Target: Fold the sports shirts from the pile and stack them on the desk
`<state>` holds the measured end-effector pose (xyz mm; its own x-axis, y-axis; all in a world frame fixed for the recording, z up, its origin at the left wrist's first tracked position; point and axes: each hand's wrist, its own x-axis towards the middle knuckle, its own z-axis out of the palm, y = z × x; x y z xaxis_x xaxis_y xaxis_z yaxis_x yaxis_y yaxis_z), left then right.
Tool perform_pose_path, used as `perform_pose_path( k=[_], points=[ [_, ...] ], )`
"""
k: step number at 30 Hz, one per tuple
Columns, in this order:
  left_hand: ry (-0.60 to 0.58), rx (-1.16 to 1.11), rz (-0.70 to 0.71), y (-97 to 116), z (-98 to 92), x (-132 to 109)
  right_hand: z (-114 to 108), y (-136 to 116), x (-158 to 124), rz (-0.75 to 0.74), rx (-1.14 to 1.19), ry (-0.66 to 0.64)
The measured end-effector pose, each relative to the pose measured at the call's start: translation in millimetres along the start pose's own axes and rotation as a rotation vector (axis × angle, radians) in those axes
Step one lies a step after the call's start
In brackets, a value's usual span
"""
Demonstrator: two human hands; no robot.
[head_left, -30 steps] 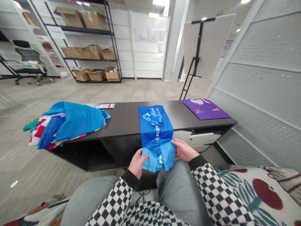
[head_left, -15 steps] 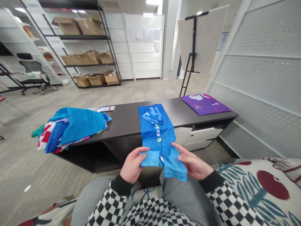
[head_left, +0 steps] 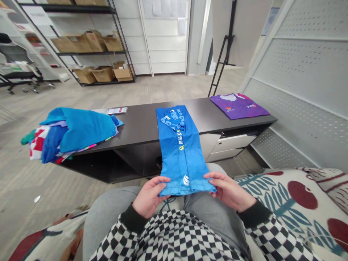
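The left hand (head_left: 149, 195) and right hand (head_left: 227, 190) each grip the near end of a folded blue jersey (head_left: 181, 152) (printed side up), which runs from between them toward 12 o'clock onto the dark worktop (head_left: 136, 125). A purple jersey (head_left: 239, 106) lies at 1 o'clock.

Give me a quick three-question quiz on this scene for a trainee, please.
1. True or false: the left hand and the right hand both hold the near end of the folded blue shirt.
2. What colour is the garment at the right end of the dark desk? A green, B purple, C white.
3. Fill in the blank: the pile of clothes lies at the ___ end of the desk.

Key: 1 true; 2 B; 3 left.
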<state>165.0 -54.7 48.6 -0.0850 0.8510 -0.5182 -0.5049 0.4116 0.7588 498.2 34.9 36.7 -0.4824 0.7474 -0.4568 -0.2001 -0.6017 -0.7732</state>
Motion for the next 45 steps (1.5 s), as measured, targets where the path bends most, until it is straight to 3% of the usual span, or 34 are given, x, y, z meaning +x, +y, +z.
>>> perform_pose_path(
  k=[3,6,9,16,19,23,28,31,34,39,42,45],
  points=[
    [-0.044,0.020,0.006,-4.1,-4.1,-1.1,-2.0,-4.9,-5.5,-0.027,-0.054,-0.085],
    [-0.208,0.089,0.055,0.8,-9.4,-3.6,-3.7,-8.5,-7.4,-0.135,-0.177,-0.170],
    [-0.325,0.307,0.196,13.1,-12.8,-4.8,-3.4,-13.7,-2.7,-0.288,-0.398,-0.127],
    [-0.204,0.962,0.830,56.2,-18.1,22.9,1.7,-54.8,16.2,-0.633,-0.911,0.106],
    [-0.203,1.090,0.995,83.8,-19.1,38.1,7.1,-86.1,23.1,-0.788,-1.056,0.097],
    [-0.186,1.118,1.101,120.4,-11.7,48.4,15.2,-124.4,33.7,-0.881,-1.170,0.045],
    [-0.191,1.068,1.089,152.3,0.4,56.9,23.2,-162.8,47.3,-0.979,-1.267,0.024],
    [-0.213,1.027,1.080,174.5,8.5,65.5,33.1,-189.8,60.6,-0.953,-1.268,-0.033],
    [-0.224,0.864,0.989,204.8,20.1,88.2,43.1,-216.4,93.3,-0.889,-1.157,-0.099],
    [-0.225,0.271,0.662,245.3,43.7,177.8,56.3,-240.2,199.1,-0.628,-0.509,-0.209],
    [-0.224,-0.007,0.514,251.1,54.9,243.5,63.5,-246.0,267.6,-0.418,-0.191,-0.193],
    [-0.107,-0.111,0.388,248.7,58.1,294.5,62.2,-249.9,318.2,-0.217,-0.103,-0.102]
  ],
)
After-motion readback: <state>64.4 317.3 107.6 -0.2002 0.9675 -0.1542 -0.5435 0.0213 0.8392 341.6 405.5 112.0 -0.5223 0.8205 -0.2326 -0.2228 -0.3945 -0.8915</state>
